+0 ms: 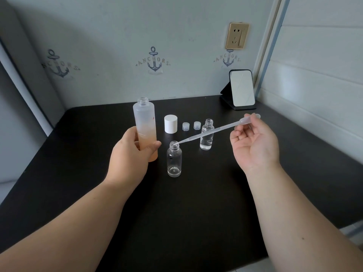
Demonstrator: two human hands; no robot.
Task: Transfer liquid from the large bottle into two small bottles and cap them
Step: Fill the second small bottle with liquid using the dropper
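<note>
My left hand [131,154] grips the large bottle [145,126] beside the near small bottle [174,160]; my right hand [253,142] pinches the pipette [212,132], tip at its mouth

The left hand [131,152] is gripping a tall frosted plastic bottle [145,126], open at the neck and holding peach-tinted liquid in its lower half, and keeping it upright on the black tabletop [196,203]. The right hand [255,142] is pinching the bulb end of a long translucent plastic pipette [210,132], which is slanting down with its tip sitting at the mouth of the nearer small clear glass bottle [174,160]. A second small clear bottle [206,135], partly filled with clear liquid, is standing uncapped behind the pipette. A white cylindrical cap [170,124] and two small translucent ribbed caps [185,126] [197,125] are resting in a row near it. A black-framed standing mirror [241,89] is leaning at the far right corner.
</note>
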